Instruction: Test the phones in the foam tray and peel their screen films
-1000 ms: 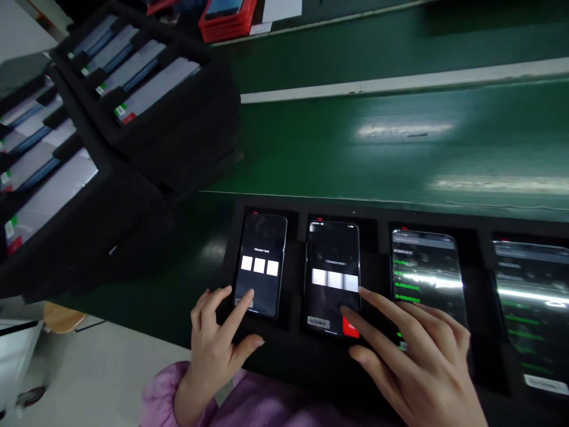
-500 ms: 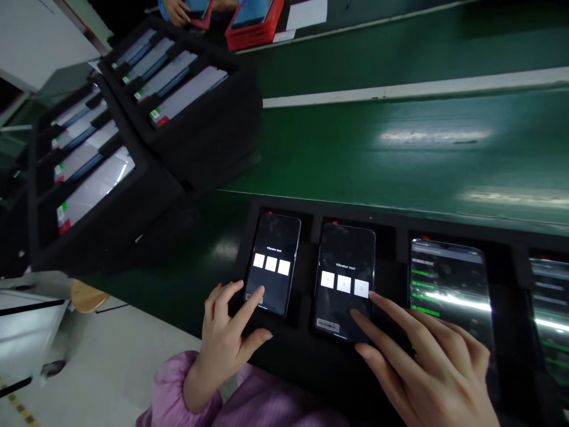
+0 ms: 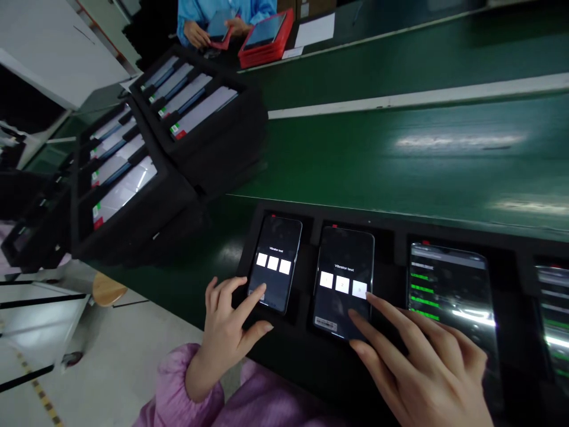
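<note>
Several phones lie screen-up in a black foam holder (image 3: 311, 228) at the near edge of a green conveyor. The leftmost phone (image 3: 275, 261) shows "Vibrator test" with three white squares. My left hand (image 3: 229, 323) rests beside it, fingers apart, index fingertip on the phone's lower left corner. The second phone (image 3: 343, 279) shows the same screen. My right hand (image 3: 418, 362) is spread over its lower right, fingers stretched out, index tip by the right square. A third phone (image 3: 448, 287) shows green text lines.
Two black foam trays (image 3: 146, 172) holding several phones stand at the left. The green conveyor belt (image 3: 400, 148) runs across behind. At the far top a person in blue (image 3: 213, 18) handles red trays (image 3: 267, 35). A wooden stool (image 3: 104, 289) stands below left.
The view has shifted left and up, bringing the person in blue into sight. The second phone's screen sharpened from a blurred image with a red button to the three squares. My hands kept their places.
</note>
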Motion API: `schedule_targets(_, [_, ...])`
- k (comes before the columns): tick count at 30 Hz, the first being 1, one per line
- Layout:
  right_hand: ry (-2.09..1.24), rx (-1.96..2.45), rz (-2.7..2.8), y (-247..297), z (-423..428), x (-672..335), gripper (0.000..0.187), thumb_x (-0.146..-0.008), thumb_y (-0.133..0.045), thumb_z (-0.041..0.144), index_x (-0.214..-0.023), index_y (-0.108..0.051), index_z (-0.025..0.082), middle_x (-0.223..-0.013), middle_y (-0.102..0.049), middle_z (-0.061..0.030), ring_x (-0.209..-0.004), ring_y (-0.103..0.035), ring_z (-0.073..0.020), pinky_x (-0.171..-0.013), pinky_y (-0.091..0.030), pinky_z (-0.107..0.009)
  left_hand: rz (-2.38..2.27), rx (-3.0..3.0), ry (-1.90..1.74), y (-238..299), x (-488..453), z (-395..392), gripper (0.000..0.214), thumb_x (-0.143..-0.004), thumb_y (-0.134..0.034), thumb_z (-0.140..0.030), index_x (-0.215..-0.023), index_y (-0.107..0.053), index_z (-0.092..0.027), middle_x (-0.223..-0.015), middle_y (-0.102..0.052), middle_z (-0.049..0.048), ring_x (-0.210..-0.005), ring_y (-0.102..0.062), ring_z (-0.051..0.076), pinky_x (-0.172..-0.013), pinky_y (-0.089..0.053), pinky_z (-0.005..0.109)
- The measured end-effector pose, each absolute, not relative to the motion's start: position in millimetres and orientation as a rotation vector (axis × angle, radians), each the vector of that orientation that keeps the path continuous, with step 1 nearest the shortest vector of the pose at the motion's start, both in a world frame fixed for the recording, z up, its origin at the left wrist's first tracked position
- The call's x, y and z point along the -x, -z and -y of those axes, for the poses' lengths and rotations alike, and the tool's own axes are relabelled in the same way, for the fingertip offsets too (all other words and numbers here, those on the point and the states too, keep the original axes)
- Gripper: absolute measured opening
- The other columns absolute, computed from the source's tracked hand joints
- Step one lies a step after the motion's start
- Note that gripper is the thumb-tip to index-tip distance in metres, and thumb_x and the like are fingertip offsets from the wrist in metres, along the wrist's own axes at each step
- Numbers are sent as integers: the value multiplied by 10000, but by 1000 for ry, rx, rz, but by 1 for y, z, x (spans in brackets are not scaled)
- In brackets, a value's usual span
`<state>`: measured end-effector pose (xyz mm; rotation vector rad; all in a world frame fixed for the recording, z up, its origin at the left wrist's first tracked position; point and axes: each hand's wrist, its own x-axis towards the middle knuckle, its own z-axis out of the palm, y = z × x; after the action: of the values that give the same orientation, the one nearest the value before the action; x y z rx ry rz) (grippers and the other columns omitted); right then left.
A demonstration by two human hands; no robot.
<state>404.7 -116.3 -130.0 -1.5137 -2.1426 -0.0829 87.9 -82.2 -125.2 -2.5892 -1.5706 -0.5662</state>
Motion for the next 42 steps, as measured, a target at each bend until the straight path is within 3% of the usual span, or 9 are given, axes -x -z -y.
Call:
schedule_targets(5, [124,1502,2141,128,114,-402,307,-1160,-537,385,-1192,-807,242,-1358,-760,-98,-1118,-680,-329,-943,-417,-533,1567,2500,777,117,-112,61,381,-1113,-579,-550,-1172,-782,-233,-1246,-685,116,-1272,-592,311,-1255,-313,569])
schedule_targets(11, [160,1501,2068,118,108,-395,419,-1180,-475,384,-1055,-832,204,-1225,-803,-110,-1025,-695,-338,-891,-411,-528,1515,2523,777,117,-124,41,567,-1087,-540,-688,-1323,-746,-216,-1267,-706,125,-1268,-629,307,-1282,-294,554])
schedule_targets(17, [168,1492,2158,129,113,-401,310,-1157,-534,357,-1184,-812,222,-1347,-761,-109,-1102,-683,-364,-926,-425,-560,1612,2463,743,115,-109,47,715,-1047,-472,-808,-1416,-700,-240,-1404,-669,153,-1330,-621,348,-1287,-293,619])
schedule_targets(21, [199,1476,2179,130,113,-399,329,-1157,-509,330,-1185,-803,186,-1328,-756,-146,-1098,-672,-394,-918,-429,-578,1667,2387,872,110,-91,61,751,-1029,-548,-794,-1498,-601,-209,-1329,-685,134,-1250,-674,304,-1280,-358,543])
schedule_targets(27, [249,1418,2163,127,109,-397,293,-1138,-535,292,-1165,-782,136,-1243,-763,-194,-1047,-663,-425,-884,-405,-574,1732,2397,812,116,-72,88,688,-1049,-556,-753,-1483,-589,-219,-1286,-707,118,-1214,-691,283,-1254,-407,505])
schedule_targets(32, [217,1535,2142,126,109,-392,337,-1151,-525,355,-1194,-805,174,-1370,-725,-178,-1120,-663,-399,-935,-422,-557,1720,2445,800,123,-67,85,649,-1062,-579,-706,-1487,-584,-216,-1289,-715,123,-1213,-688,288,-1232,-430,505])
schedule_targets(37, [288,1725,2087,108,106,-407,413,-1168,-464,432,-1252,-807,218,-1522,-651,-157,-1195,-648,-396,-956,-427,-544,1615,2551,760,108,-74,25,590,-1075,-559,-688,-1441,-652,-235,-1356,-706,142,-1272,-677,328,-1245,-417,606])
schedule_targets(42, [451,1877,2044,89,87,-471,486,-1169,-416,474,-1337,-795,222,-1580,-596,-187,-1265,-609,-464,-904,-457,-578,1513,2665,539,93,-97,-48,546,-1111,-481,-656,-1423,-739,-289,-1484,-660,161,-1388,-607,395,-1230,-368,813])
